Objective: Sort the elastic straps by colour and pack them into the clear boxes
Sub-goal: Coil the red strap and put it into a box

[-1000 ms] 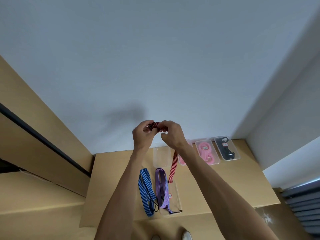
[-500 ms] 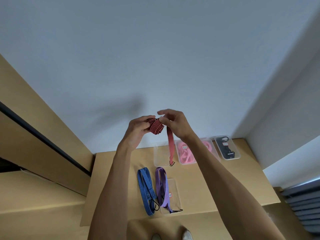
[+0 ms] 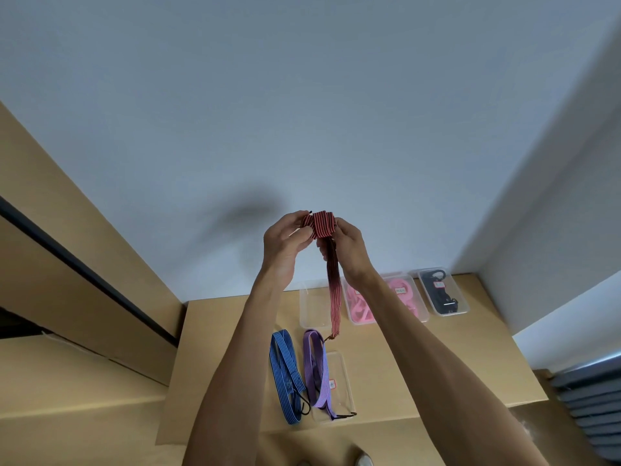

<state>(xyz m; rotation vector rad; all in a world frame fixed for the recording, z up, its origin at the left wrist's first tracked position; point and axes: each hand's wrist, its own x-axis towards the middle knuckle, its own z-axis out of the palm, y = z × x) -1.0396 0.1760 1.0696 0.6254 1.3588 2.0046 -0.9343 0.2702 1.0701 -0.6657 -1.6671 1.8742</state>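
Both hands are raised in front of the wall, holding a red striped elastic strap (image 3: pixel 334 297). My left hand (image 3: pixel 285 240) and my right hand (image 3: pixel 346 247) pinch its folded top bundle from either side, and the loose tail hangs down over the table. A blue strap (image 3: pixel 284 375) lies flat on the wooden table (image 3: pixel 403 358). A purple strap (image 3: pixel 316 371) lies partly across a clear box (image 3: pixel 342 385) near the front. An empty clear box (image 3: pixel 312 304) stands at the back.
Two clear boxes with pink straps (image 3: pixel 359 307) (image 3: pixel 405 297) and one with a black strap (image 3: pixel 442 292) line the table's back right. A wooden cabinet (image 3: pixel 67 264) is on the left, a white wall corner on the right.
The hands have come closer together around the folded red bundle, and the hanging tail is longer, its end now down near the purple strap.
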